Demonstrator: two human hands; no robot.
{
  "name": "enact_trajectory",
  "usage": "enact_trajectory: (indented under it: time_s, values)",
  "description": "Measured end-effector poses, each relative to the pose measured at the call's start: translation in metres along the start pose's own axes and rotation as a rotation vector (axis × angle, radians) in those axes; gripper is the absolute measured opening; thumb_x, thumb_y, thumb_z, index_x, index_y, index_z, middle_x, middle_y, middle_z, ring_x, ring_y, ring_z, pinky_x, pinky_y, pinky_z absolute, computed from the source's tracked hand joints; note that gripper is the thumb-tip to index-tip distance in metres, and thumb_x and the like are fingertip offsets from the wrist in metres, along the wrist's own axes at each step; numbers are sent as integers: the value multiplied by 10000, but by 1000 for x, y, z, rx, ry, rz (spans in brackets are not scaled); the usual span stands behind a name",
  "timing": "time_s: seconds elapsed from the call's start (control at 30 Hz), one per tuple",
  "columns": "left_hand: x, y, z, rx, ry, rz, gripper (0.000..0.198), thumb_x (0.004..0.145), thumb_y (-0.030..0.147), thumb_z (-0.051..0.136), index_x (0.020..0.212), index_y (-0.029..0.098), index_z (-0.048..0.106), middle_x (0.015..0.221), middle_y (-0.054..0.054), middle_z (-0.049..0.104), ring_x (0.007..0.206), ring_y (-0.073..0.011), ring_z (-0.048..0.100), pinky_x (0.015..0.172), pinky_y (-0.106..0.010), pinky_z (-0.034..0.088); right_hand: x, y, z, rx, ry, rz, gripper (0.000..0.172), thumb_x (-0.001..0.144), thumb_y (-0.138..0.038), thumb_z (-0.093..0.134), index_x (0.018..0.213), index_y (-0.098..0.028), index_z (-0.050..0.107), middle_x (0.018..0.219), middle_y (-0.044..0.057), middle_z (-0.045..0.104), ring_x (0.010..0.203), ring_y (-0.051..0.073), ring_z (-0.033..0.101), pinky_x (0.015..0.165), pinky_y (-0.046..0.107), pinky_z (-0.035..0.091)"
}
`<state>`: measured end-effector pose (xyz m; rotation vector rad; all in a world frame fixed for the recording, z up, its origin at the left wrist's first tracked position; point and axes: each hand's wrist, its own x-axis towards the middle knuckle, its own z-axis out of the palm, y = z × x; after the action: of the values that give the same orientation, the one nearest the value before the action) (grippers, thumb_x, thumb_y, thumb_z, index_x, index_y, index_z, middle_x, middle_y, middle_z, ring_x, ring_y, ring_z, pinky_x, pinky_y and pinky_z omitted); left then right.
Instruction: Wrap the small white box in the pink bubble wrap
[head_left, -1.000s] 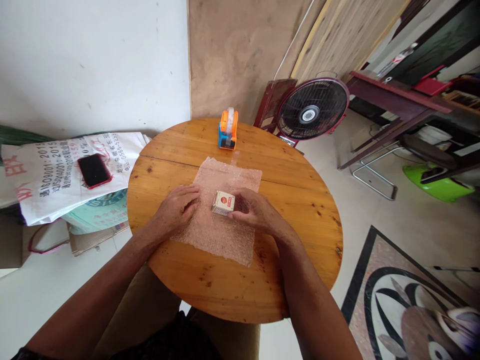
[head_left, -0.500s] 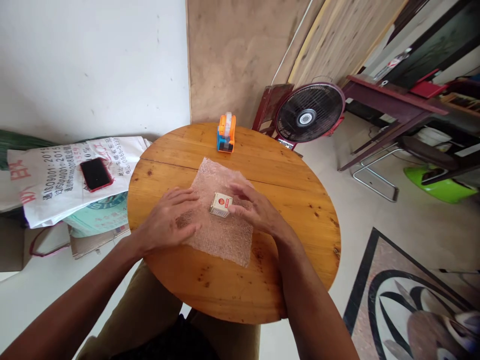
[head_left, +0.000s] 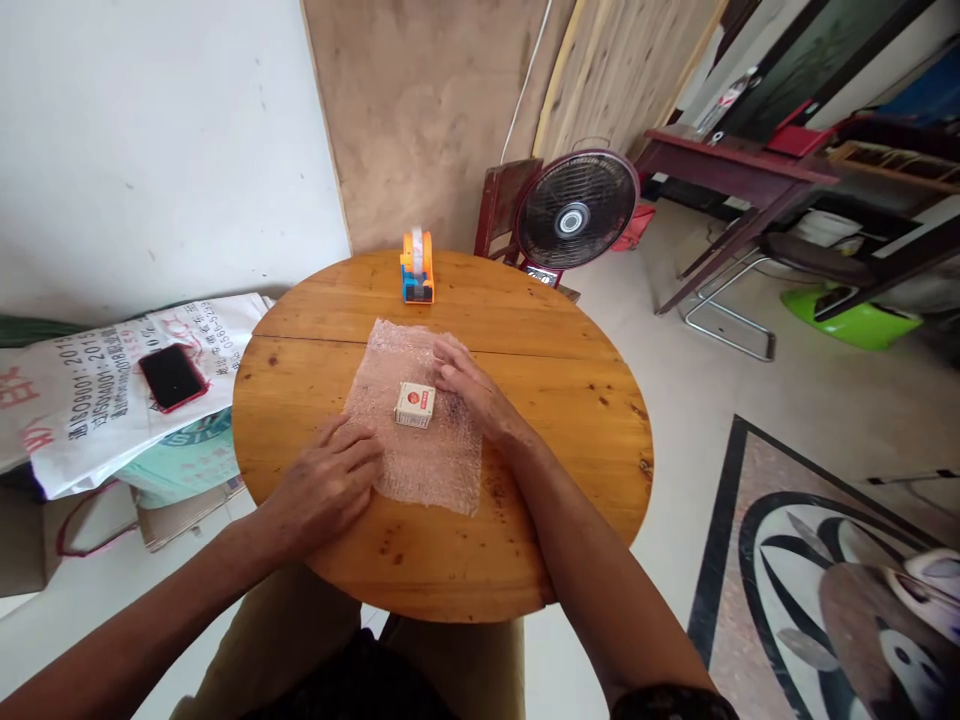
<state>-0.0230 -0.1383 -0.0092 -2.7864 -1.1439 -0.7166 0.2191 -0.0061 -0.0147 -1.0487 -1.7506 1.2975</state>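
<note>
Box (head_left: 413,405) released, left unheld on bubble wrap (head_left: 439,470) | right hand (head_left: 474,393): flattened, empty | left hand (head_left: 335,477): placed at wrap's edge, grip unclear

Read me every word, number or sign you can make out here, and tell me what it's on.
"ISO9001: 2015": on the white sack.
"0566-52", then unclear: same sack.
The sack's other print: too blurred for certainty.
Small box: print too small to read.
Teal bag: lettering partly covered, unreadable.
Bottle: label too small.
</note>
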Motion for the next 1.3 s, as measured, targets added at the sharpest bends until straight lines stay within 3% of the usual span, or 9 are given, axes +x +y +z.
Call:
enact_trajectory:
  time_s: [0.13, 0.23, 0.33, 0.47, 0.63, 0.77, 0.87, 1.13, 1.3]
  values:
    - [8, -1, -1, -131, 151, -108, 165, 874, 118, 533, 891, 199, 675, 994, -52, 747, 956, -200, 690, 1053, -445, 471, -1, -4, 0, 143, 9, 69, 618, 827, -658, 586, 1320, -285, 591, 1482, 51, 529, 1356, 265, 499, 1106, 453, 438]
    - [28, -7, -9, -242, 254, -287, 134, 875, 214, 551, 808, 199, 666, 951, -55, 757, 864, -189, 702, 855, -348, 553, -4, -11, -3, 258, 5, 97, 613, 789, -690, 618, 1212, -247, 648, 1405, 79, 601, 1334, 272, 523, 1099, 447, 438]
    - [57, -18, -13, -390, 218, -542, 190, 859, 321, 557, 778, 198, 676, 848, -39, 760, 777, -183, 694, 620, -252, 519, -7, -17, -13, 353, -37, 82, 681, 763, -739, 606, 1227, -242, 631, 1343, 109, 645, 1303, 285, 554, 1090, 468, 436]
    - [86, -31, -5, -556, 195, -711, 223, 776, 383, 600, 706, 182, 669, 679, -4, 707, 603, -148, 615, 569, -240, 461, -14, -25, -26, 293, -105, 43, 701, 752, -696, 657, 1299, -263, 583, 1241, 92, 695, 1226, 285, 608, 1058, 485, 445]
    - [91, -36, 9, -706, 193, -767, 208, 731, 376, 628, 717, 170, 653, 648, 8, 655, 560, -126, 551, 537, -228, 420, -15, -27, -23, 99, -113, 93, 654, 633, -456, 845, 1216, -253, 630, 1038, 37, 702, 962, 217, 673, 902, 404, 522]
    - [87, -36, 15, -732, 205, -798, 182, 723, 355, 627, 705, 175, 611, 606, 28, 593, 552, -114, 505, 529, -219, 391, -12, -23, -15, 107, -63, 128, 418, 649, -453, 812, 973, -222, 683, 822, -1, 666, 746, 166, 639, 707, 314, 509]
    - [87, -36, 19, -792, 212, -827, 197, 725, 372, 625, 715, 179, 587, 596, 40, 559, 531, -103, 461, 496, -210, 351, -10, -21, -13, 113, -54, 154, 353, 669, -475, 783, 882, -216, 669, 735, -13, 642, 639, 139, 581, 592, 270, 449]
    - [91, -37, 21, -844, 187, -845, 192, 710, 368, 615, 709, 183, 565, 584, 50, 531, 523, -97, 430, 494, -213, 308, -9, -23, -11, 40, -17, 149, 279, 708, -454, 740, 833, -220, 655, 687, -15, 625, 582, 132, 539, 540, 263, 418]
    - [90, -37, 23, -904, 208, -858, 196, 697, 358, 622, 736, 176, 559, 626, 45, 550, 561, -97, 456, 525, -214, 334, -11, -18, -10, -239, 39, -13, 137, 787, -343, 639, 814, -209, 641, 671, -14, 615, 602, 138, 554, 580, 267, 447]
